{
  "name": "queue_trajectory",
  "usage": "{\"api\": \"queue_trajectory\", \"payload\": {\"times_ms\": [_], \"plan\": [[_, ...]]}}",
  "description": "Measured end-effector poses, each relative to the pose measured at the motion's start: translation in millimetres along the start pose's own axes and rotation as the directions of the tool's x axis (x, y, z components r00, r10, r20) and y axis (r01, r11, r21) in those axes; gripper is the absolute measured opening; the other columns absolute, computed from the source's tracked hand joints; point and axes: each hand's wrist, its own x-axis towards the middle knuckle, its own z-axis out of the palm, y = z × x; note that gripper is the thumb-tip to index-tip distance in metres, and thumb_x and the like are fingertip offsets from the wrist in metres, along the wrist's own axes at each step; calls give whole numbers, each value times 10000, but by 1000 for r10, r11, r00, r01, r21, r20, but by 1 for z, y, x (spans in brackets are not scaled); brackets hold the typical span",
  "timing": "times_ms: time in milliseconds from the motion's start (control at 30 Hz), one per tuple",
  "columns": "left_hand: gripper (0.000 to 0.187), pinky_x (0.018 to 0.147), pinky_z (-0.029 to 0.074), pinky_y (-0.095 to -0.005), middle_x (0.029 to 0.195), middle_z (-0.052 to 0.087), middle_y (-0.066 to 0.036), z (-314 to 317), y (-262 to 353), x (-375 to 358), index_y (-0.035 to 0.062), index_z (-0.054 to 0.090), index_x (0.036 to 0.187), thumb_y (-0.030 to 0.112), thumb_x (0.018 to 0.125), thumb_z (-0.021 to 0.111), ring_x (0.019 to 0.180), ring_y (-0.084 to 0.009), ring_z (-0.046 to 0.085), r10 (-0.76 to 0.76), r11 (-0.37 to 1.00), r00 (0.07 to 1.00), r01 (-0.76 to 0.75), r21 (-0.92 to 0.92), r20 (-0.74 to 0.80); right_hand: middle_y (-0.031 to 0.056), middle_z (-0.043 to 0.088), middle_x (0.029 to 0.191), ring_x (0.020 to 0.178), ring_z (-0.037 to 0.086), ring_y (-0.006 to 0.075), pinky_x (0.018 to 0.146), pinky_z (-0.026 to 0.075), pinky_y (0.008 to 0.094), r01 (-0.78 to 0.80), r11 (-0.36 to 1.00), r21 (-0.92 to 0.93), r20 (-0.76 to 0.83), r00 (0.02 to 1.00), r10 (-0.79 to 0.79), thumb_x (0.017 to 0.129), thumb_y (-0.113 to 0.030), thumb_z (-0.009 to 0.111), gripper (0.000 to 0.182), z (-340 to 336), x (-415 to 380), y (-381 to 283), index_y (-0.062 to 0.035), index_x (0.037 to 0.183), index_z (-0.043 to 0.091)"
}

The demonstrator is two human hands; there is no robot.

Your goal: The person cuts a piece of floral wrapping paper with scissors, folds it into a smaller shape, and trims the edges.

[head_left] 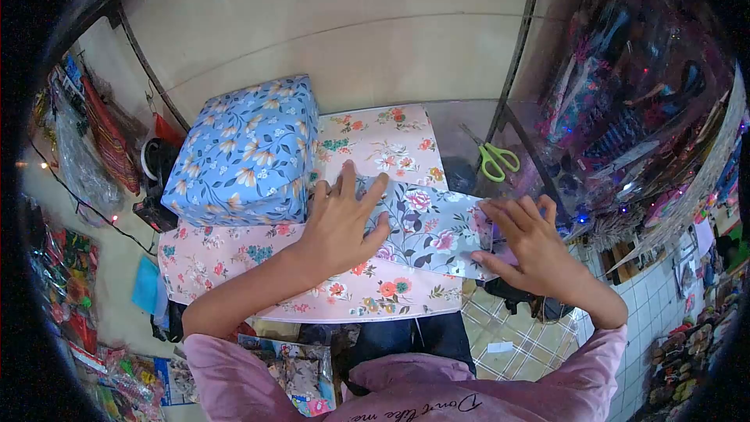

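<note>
A grey-blue floral sheet of wrapping paper lies across a pink floral sheet. My left hand rests palm down on the left end of the grey-blue sheet, fingers spread. At the opposite end, my right hand has its thumb and fingers bent onto the sheet's right edge; whatever lies under those fingers is hidden. A box wrapped in blue flowered paper stands to the left of my left hand. Beyond my right hand are green-handled scissors, lying with their blades toward the wall.
Behind the work surface stands a pale tiled wall. Plastic-wrapped goods crowd the right side, with a white-tiled floor below. Hanging packets and a dark tape dispenser are on the left.
</note>
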Motion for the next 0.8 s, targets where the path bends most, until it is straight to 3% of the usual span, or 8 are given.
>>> {"api": "queue_trajectory", "payload": {"times_ms": [33, 233, 400, 533, 600, 700, 733, 800], "plan": [[510, 964, 282, -547, 1262, 351, -405, 1, 0, -1, 29, 435, 1286, 294, 855, 497, 939, -537, 506, 5, 1000, 1000, -5, 8, -6, 173, 522, 1078, 995, 460, 304, 901, 298, 508, -9, 1000, 13, -6, 1000, 9, 823, -453, 598, 619, -1, 0, 1, 56, 1168, 520], [530, 1003, 228, -581, 1305, 312, -392, -3, -1, -2, 65, 440, 1292, 359, 855, 502, 1075, -549, 445, 2, 1000, 998, -4, 25, 60, 140, 460, 1155, 1052, 434, 294, 906, 279, 477, 2, 997, 71, 94, 996, -8, 804, -443, 639, 624, -8, -2, 5, -86, 1288, 471], [527, 1021, 202, -581, 1345, 299, -354, -7, 1, 5, 128, 454, 1296, 397, 846, 506, 1195, -549, 354, -62, 998, 988, 57, 39, 142, 119, 451, 1132, 1059, 427, 298, 900, 317, 427, 133, 983, 128, 131, 980, -150, 758, -367, 700, 593, -8, -3, 23, -130, 1266, 505], [487, 1022, 226, -548, 1364, 336, -273, 0, -2, 7, 138, 469, 1289, 351, 855, 532, 1238, -449, 369, 104, 975, 989, -80, 209, -105, 84, 505, 1107, 1044, 478, 275, 897, 370, 372, 324, 942, 86, 22, 945, -327, 725, -242, 731, 447, 4, -7, 32, -115, 1132, 598], [446, 1002, 269, -518, 1346, 389, -226, -6, 3, 13, 128, 497, 1263, 312, 860, 548, 1228, -372, 416, 187, 951, 955, -117, 287, -230, 74, 540, 1111, 1052, 513, 266, 903, 400, 382, 467, 883, 42, -96, 882, -461, 732, -195, 710, 341, 8, -3, 27, -110, 1050, 625], [355, 948, 321, -464, 1253, 496, -171, -11, 5, -3, 91, 569, 1167, 256, 852, 572, 1166, -276, 482, 239, 945, 967, -209, 251, -93, 114, 574, 1161, 1107, 550, 279, 947, 446, 406, 574, 818, 29, -162, 810, -563, 731, -135, 665, 231, 6, 2, 12, -65, 934, 579], [278, 901, 346, -438, 1136, 581, -113, -8, 4, -9, 62, 617, 1070, 221, 843, 601, 1079, -247, 537, 262, 957, 956, -241, 159, -132, 124, 573, 1155, 1119, 544, 277, 960, 443, 409, 597, 802, 18, -186, 790, -584, 723, -151, 662, 223, 10, 4, 8, -57, 894, 554], [265, 901, 348, -441, 1103, 602, -97, -8, 7, -20, 62, 624, 1050, 215, 835, 616, 1054, -236, 558, 281, 959, 938, -282, 24, -202, 138, 588, 1132, 1119, 554, 275, 983, 447, 394, 633, 774, 8, -212, 758, -617, 717, -185, 657, 232, 11, 10, 1, -43, 846, 526]]}}
